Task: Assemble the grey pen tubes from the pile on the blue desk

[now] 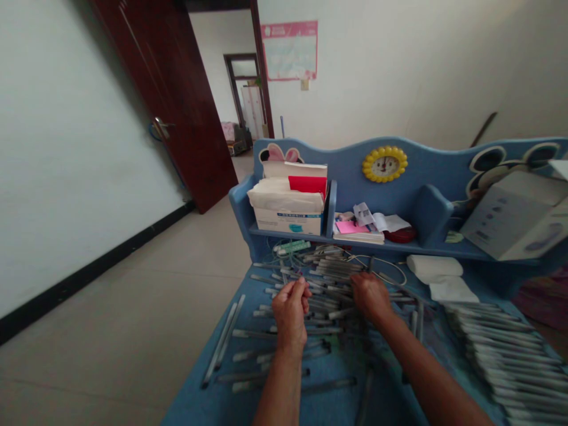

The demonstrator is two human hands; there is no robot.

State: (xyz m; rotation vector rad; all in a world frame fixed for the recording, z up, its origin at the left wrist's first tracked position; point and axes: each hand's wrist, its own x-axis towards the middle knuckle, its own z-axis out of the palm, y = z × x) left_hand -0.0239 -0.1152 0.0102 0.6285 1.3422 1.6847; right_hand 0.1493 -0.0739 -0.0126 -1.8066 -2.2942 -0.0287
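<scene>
Many grey, pen-like sticks lie scattered over the blue desk. My left hand is raised over the middle of them, its fingers curled together; whether something small is between them is hidden. Farther right, my right hand reaches down among the sticks near the back of the pile, its fingers bent and mostly out of sight behind the hand. A dense row of similar sticks lies at the right side of the desk.
Along the desk's back stands a blue shelf with a box of papers, a yellow flower clock, notes and a white carton. A white paper roll and a cable lie before it. A brown door stands open at the left.
</scene>
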